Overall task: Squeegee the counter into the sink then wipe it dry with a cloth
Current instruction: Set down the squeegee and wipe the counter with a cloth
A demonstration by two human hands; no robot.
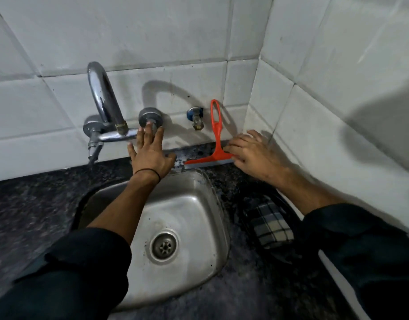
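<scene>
Flanking one squeegee (216,144): two hands, left hand (150,151) and right hand (254,151).

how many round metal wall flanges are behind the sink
2: one round grey metal flange at the left end of the chrome tap, one just above the left hand. The small blue valve to the right might hide another.

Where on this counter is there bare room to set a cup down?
The dark counter left of the sink is bare. Behind the sink it is crowded: the left hand, red squeegee and right hand fill that strip. The checked cloth takes the right side.
</scene>
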